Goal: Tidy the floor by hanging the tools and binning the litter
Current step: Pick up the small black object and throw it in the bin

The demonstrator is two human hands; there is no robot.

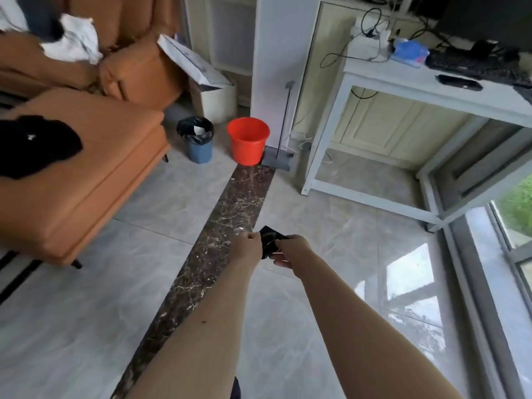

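Both my arms reach forward over the tiled floor. Between my hands is a small black sheet-like item, possibly a folded plastic bag. My left hand pinches its left edge and my right hand grips its right side. Further ahead a blue bin lined with a black bag holds some litter. Right of it stands a red bucket. A grey dustpan with a long handle leans against the white pillar behind the bucket.
An orange sofa with a black cloth on it fills the left side. A white desk with cables, a keyboard and tissues stands at the right. A white lidded bin sits behind the blue one. A glass door runs along the right edge.
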